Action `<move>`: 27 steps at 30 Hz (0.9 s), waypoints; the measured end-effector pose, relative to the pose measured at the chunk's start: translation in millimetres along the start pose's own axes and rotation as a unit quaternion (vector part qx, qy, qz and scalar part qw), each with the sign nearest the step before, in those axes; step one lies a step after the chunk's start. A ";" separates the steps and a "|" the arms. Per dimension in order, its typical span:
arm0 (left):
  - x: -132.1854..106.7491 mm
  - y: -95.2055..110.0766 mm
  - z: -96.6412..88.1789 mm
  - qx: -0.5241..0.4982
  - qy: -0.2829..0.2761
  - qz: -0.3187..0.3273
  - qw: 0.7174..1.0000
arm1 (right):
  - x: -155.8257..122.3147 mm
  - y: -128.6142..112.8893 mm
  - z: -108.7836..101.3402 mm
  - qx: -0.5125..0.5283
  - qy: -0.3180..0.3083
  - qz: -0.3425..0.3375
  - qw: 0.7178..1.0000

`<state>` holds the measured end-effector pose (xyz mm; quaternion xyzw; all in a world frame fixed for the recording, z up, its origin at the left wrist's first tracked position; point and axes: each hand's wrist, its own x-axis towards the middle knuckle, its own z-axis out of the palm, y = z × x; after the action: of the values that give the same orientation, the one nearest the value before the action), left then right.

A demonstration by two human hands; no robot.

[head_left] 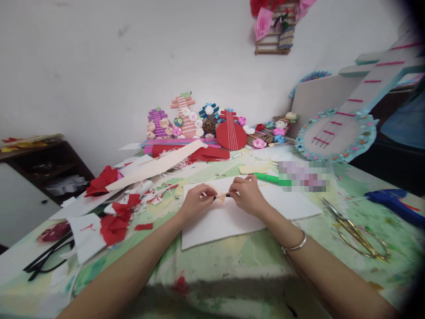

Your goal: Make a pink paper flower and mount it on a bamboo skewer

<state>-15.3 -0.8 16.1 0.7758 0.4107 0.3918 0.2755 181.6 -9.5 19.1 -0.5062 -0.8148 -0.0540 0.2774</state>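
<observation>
Over a white board (232, 221) on the table, both hands work close together. My left hand (197, 201) pinches one side of a small peach-coloured piece of paper (219, 200). From the other side my right hand (247, 195), with a silver bangle on its wrist, grips the same piece between thumb and fingers. Part of the paper is hidden by the fingers, so its exact shape cannot be made out. Just beyond the right hand lies a green cutter-like tool (272, 178).
Gold-handled scissors (358, 235) and a blue glue gun (398, 204) lie at the right. Red paper scraps (114, 228) and black-framed glasses (49, 259) are at the left. Paper-flowered instrument models, including a red one (231, 130), stand along the wall. A large blue-edged model (338, 133) leans back right.
</observation>
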 end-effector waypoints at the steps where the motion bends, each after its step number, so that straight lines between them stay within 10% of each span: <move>1: -0.2 -0.4 0.0 0.001 0.005 0.009 1.000 | 0.0 -0.3 0.1 0.000 0.002 -0.001 1.000; 27: -1.3 -1.9 1.2 0.028 0.022 0.035 0.999 | -0.9 2.0 3.4 0.017 0.031 -0.010 0.999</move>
<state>-15.5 -1.1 13.5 0.7881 0.4003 0.4065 0.2311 182.3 -8.0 15.4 -0.4912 -0.8115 -0.0587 0.3109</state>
